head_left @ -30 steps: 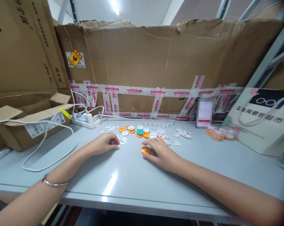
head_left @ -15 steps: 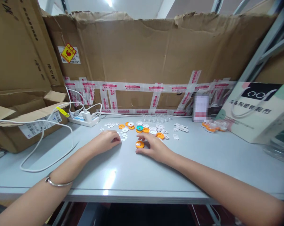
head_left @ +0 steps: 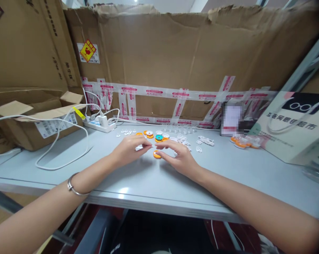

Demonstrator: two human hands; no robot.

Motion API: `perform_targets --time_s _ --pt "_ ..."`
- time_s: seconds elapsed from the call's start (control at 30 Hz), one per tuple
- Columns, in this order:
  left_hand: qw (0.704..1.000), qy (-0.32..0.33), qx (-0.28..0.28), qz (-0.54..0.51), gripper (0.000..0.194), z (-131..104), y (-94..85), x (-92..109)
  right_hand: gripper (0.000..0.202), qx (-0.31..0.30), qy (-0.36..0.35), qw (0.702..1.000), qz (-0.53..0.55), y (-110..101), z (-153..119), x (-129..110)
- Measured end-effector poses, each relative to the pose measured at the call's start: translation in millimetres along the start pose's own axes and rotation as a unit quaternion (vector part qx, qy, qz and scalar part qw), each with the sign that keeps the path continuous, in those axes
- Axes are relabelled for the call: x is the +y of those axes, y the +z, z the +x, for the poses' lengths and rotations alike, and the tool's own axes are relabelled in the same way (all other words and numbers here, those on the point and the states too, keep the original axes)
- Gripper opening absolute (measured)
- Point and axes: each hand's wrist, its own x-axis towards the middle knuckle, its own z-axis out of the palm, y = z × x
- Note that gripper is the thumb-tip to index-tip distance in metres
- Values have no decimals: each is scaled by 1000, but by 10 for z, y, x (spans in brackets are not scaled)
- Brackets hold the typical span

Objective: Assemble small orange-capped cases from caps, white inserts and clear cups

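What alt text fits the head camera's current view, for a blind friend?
A bare right hand curves beside an orange disc on a grey table, the left hand close by, fingertips pinched. Small plastic parts lie beyond, before tall cardboard.

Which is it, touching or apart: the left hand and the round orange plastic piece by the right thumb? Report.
Apart: the head view shows grey tabletop between the left hand and the round orange plastic piece.

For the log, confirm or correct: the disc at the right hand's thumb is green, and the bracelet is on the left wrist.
The colour is wrong: the head view shows an orange disc at the thumb of the right hand. The bracelet is indeed on the left wrist.
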Motion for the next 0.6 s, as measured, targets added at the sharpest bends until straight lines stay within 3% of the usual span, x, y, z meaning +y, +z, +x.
perform_targets --time_s 0.07,0.17,0.3,0.6 --pt "998 21 39 -46 12 34 28 95 19 9 -22 999 24 12 -11 -22" --pt "995 16 50 -79 10 57 61 167 19 32 -40 998 37 10 -21 -36" --pt "994 7 57 -89 11 42 86 168 17 60 -2 998 29 2 -27 -14" --pt "985 -85 -58 -136 20 47 134 42 12 -13 34 999 -4 -91 -26 113"
